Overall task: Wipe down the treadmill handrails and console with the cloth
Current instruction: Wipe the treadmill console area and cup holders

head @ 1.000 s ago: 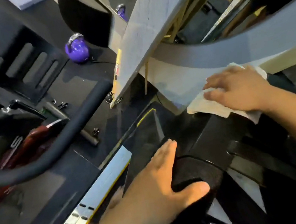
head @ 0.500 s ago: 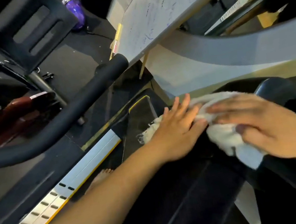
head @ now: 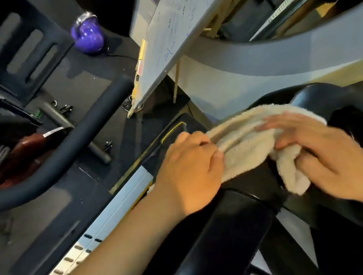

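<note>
A cream terry cloth (head: 245,141) lies bunched over the black treadmill console (head: 242,213), near its upper edge. My left hand (head: 190,171) grips the cloth's left end, fingers curled into the fabric. My right hand (head: 325,152) lies on the cloth's right part, with a fold of it hanging under the palm. A black padded handrail (head: 65,160) curves away to the left, apart from both hands. The console surface under the cloth is hidden.
A purple kettlebell (head: 88,36) stands on the dark floor at the back. A whiteboard (head: 180,18) leans on an easel ahead. A silver side rail with slots (head: 100,233) runs below my left arm. Red and black gym gear (head: 12,154) sits at the left.
My left hand left the console's lower padded edge, reached up and closed on the cloth's left end. My right hand slid the cloth leftward, and it is now bunched between both hands.
</note>
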